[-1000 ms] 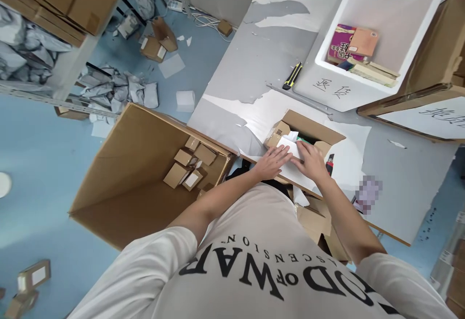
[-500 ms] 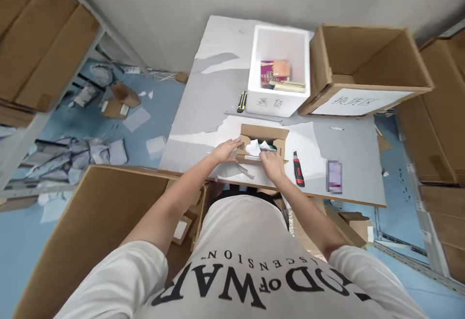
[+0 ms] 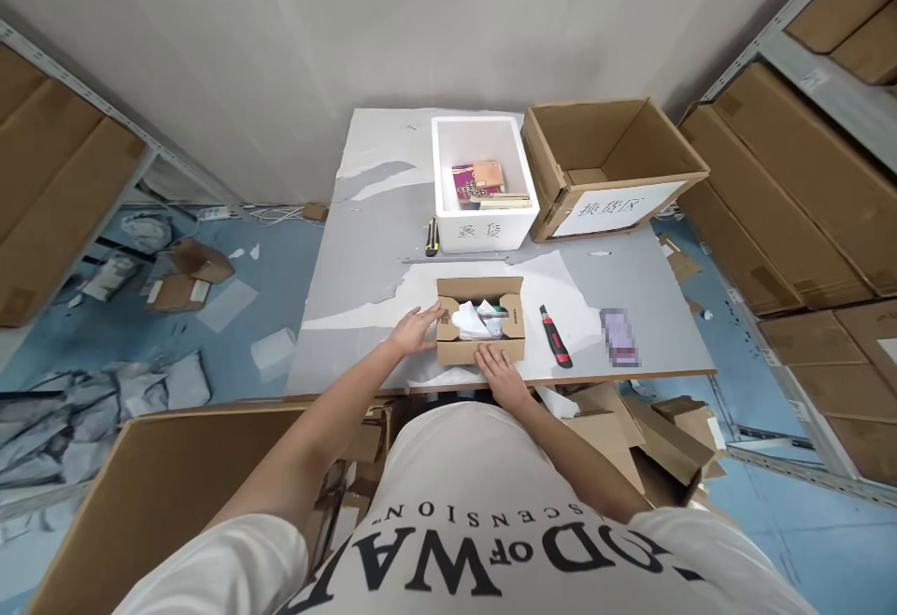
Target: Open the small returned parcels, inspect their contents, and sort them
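A small cardboard box (image 3: 480, 351) lies opened on the table in front of me, its flaps spread. Inside it are crumpled white paper (image 3: 474, 321) and something green, mostly covered. My left hand (image 3: 416, 330) rests at the box's left side, fingers stretched out with the tips touching its edge. On the front flap lies my right hand (image 3: 499, 370), fingers extended flat. To the right of the box is a red and black box cutter (image 3: 556, 336).
Behind the box stand a white foam bin (image 3: 483, 234) holding several small packages and a large cardboard box (image 3: 617, 208) with a handwritten label. A yellow and black cutter (image 3: 433, 236) lies left of the bin. A blurred-out phone-like object (image 3: 619, 336) is at right.
My right hand has left the paper inside the box and moved down onto the front flap, which now lies folded outward. The camera view has tilted up and shifted right.
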A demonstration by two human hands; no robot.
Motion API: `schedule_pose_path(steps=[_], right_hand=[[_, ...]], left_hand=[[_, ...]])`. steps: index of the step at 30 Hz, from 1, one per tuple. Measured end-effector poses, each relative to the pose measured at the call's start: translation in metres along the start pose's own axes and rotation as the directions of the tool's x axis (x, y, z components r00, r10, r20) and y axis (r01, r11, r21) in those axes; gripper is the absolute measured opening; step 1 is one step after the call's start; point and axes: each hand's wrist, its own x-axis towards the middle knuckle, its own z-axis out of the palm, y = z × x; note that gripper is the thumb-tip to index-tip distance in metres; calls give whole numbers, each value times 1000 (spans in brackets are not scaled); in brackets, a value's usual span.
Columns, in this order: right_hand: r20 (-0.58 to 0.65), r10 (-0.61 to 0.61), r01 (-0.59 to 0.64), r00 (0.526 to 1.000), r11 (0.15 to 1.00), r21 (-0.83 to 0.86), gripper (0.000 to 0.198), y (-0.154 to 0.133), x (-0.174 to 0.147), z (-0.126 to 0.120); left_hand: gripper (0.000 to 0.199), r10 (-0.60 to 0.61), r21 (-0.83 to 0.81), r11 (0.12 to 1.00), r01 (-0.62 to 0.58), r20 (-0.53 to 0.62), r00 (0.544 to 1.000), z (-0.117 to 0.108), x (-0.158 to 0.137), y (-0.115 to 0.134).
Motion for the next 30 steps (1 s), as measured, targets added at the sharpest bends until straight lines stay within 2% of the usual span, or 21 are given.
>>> schedule_pose_path(steps=[2, 5, 9, 11, 12, 14, 17, 20, 23, 26, 28, 30], right_hand=[[4, 12, -12, 1000, 1000, 15, 66, -3, -2, 1], [-8, 19, -19, 1000, 998, 59, 64, -5, -3, -13], [8, 109, -109, 994, 982, 155, 49, -3, 6, -52], [32, 160, -163, 987, 973, 161, 42, -1, 18, -72], [54, 163, -169, 985, 975, 140, 39, 1, 25, -81], [122, 117, -124, 986, 991, 48, 33, 4, 40, -94], [241, 41, -10, 970, 992, -128, 28, 6, 56, -103], [274, 52, 6, 960, 978, -206, 29, 7, 63, -102], [262, 71, -8, 962, 972, -233, 33, 9, 62, -101], [192, 90, -40, 977, 968, -249, 35, 14, 55, -104], [118, 132, -98, 984, 962, -254, 35, 20, 47, -107], [47, 189, -171, 981, 952, -254, 31, 26, 37, -108]], left_hand=[[84, -3, 40, 999, 3, 13, 1000, -2, -5, 4], [85, -27, 79, 997, 26, 6, 1000, -5, -12, 13], [56, -97, 74, 992, 106, -119, 988, -9, -9, 35], [51, -93, 81, 991, 110, -194, 977, -12, -2, 48], [50, -59, 91, 993, 80, -214, 975, -14, 2, 55], [43, 79, 115, 992, -58, -192, 978, -17, 11, 66], [28, 301, 164, 942, -293, -28, 953, -21, 24, 74], [26, 347, 266, 893, -362, 102, 932, -23, 32, 75], [25, 340, 375, 856, -356, 110, 934, -26, 34, 73], [30, 326, 425, 848, -318, 54, 944, -32, 28, 75], [33, 282, 424, 869, -254, -2, 959, -36, 22, 77], [40, 186, 403, 904, -143, -69, 980, -36, 14, 80]])
